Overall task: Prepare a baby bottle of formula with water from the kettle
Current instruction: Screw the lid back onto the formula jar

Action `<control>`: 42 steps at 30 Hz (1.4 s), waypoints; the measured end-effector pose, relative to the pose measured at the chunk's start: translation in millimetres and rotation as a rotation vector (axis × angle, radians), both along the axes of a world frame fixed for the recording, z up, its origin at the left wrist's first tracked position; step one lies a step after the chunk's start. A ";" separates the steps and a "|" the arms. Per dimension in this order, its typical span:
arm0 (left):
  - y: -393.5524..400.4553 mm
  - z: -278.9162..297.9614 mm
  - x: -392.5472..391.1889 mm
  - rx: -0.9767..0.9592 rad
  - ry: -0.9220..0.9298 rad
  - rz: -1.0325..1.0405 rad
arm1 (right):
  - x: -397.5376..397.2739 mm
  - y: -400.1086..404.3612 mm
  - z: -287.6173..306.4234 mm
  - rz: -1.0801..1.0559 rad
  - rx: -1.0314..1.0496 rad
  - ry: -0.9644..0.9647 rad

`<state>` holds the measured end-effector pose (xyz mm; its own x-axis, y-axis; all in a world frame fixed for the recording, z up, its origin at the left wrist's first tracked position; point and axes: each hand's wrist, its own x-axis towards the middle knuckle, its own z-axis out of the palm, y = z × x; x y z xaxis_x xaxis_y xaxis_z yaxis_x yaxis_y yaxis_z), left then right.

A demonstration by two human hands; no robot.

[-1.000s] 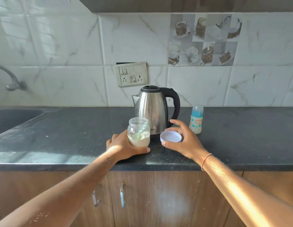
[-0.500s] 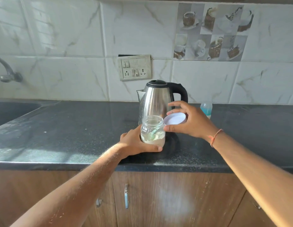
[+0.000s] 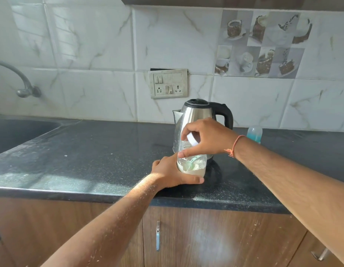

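Left hand curled low around something, right hand above it, fingers pinched, both forearms outstretched.

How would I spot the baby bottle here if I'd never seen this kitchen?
Find the steel kettle on the dark counter below the wall switchboard. Just right of its black handle, by the tiled wall, stands the baby bottle, partly hidden by the right forearm. It alone is blue-tinted plastic.
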<state>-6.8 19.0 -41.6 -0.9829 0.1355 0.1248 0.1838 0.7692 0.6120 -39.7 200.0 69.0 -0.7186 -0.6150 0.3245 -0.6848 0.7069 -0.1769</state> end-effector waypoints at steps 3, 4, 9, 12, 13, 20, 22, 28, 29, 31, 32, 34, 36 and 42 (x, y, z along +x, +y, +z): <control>-1.3 -7.1 -6.9 0.017 -0.005 0.003 | -0.3 -17.3 1.9 0.050 0.030 0.027; -1.7 -9.5 -9.1 0.022 -0.005 0.000 | 0.1 -21.8 1.9 0.075 0.055 0.028; -1.7 -5.8 -5.2 0.021 0.026 -0.031 | -8.1 -35.3 -13.4 0.048 0.102 0.039; -1.2 -3.7 -3.1 0.009 0.017 -0.049 | -9.2 -36.3 -15.8 0.105 -0.021 -0.108; -1.2 -3.6 -3.2 0.010 0.020 -0.053 | -7.7 -36.7 -14.7 0.110 -0.055 -0.168; -1.8 -4.9 -3.2 0.012 0.024 -0.064 | -9.0 -46.4 -21.9 -0.104 -0.175 -0.187; -1.9 -4.8 -2.0 0.007 0.028 -0.069 | -6.6 -48.6 -19.8 -0.147 -0.217 -0.216; -3.0 -4.8 -2.2 -0.010 0.023 -0.056 | 7.0 -28.5 9.3 -0.087 -0.048 -0.367; -2.9 -5.0 -2.6 -0.011 0.023 -0.052 | 9.7 -21.4 16.7 -0.070 0.025 -0.348; -2.9 -5.1 -3.4 -0.017 0.022 -0.041 | 12.8 -9.9 31.2 -0.037 0.192 -0.304; -3.1 -4.8 -3.2 -0.020 0.024 -0.040 | 12.7 -6.4 36.9 -0.023 0.267 -0.289; -3.1 -4.1 -2.7 -0.021 0.025 -0.051 | 10.9 -4.2 44.7 -0.017 0.360 -0.267; -2.7 -3.4 -1.7 -0.015 0.029 -0.057 | 7.5 -4.4 48.5 -0.011 0.400 -0.257; -3.2 -5.0 -3.5 -0.023 0.026 -0.066 | 2.1 -5.6 55.9 0.015 0.418 -0.307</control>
